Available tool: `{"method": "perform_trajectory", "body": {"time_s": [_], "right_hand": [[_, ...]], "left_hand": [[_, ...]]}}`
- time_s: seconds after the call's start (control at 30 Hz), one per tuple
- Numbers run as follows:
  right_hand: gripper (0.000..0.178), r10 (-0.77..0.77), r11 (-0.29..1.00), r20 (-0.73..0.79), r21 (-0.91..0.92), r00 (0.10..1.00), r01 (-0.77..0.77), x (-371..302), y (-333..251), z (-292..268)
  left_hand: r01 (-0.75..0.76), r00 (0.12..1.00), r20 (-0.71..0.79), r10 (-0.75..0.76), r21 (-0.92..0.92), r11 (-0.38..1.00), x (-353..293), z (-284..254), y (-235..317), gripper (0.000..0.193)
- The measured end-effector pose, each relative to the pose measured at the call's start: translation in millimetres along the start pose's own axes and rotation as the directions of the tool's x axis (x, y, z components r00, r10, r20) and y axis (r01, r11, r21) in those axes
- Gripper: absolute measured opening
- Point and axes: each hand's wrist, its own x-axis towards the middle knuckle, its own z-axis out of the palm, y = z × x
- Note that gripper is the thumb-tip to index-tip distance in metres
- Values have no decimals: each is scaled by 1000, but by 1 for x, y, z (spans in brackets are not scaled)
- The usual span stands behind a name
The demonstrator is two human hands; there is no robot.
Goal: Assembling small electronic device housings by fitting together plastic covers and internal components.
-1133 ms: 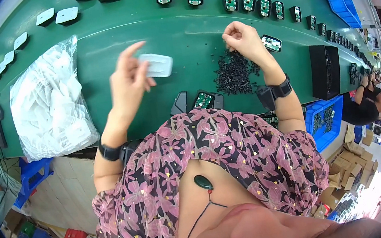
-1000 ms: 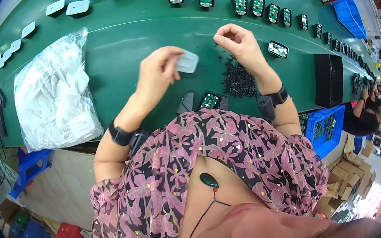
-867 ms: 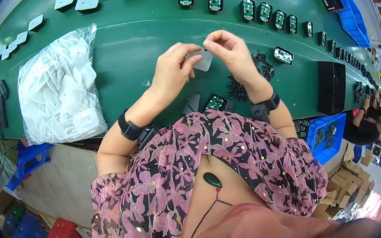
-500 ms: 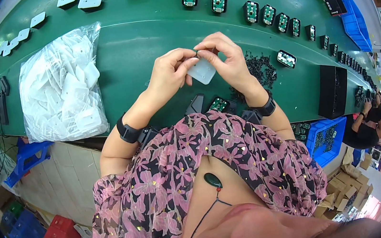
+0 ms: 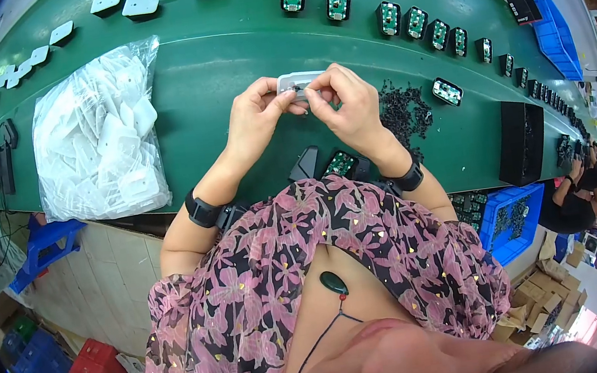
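A white plastic cover (image 5: pixel 289 80) with a raised rim is held up between my hands over the green table. My left hand (image 5: pixel 253 117) grips its left end, thumb in front and fingers curled around. The fingers of my right hand (image 5: pixel 349 104) close on its right part, the thumb by the inner face. A small dark piece (image 5: pixel 298 88) shows at the cover between my thumbs; its kind is too small to tell. Below my hands, close to my body, lie a dark grey housing (image 5: pixel 304 163) and a green circuit board (image 5: pixel 341 163).
A clear bag of white covers (image 5: pixel 96 138) lies left. Small black parts (image 5: pixel 406 112) are heaped right, near a housing with a circuit board (image 5: pixel 447 91). More such housings (image 5: pixel 389 17) line the far side. A black box (image 5: pixel 520 142) stands at the right edge, a blue bin (image 5: pixel 511 223) below.
The white cover has tilted from facing up to nearly edge-on and moved slightly away from me. My right hand has shifted a little left and closer to my body.
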Motion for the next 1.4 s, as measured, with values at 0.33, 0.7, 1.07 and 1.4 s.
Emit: {"method": "perform_trajectory", "body": {"time_s": [0.33,0.7,1.07,1.4], "right_hand": [[16,315,937,116,122,942,-329,-5,2,8],[25,15,996,115,90,993,-26,3,16,-1],[33,243,819,397,405,885,-406,26,26,17],[28,-121,822,94,-548,988,153,150,66,33]], "left_hand": [[-207,977,-23,214,166,964,2,2,-9,11],[-97,995,8,97,32,995,-1,2,-4,10],[-40,990,-138,18,-157,987,-1,-15,11,19],[-170,889,-34,456,901,399,24,-35,3,7]]}}
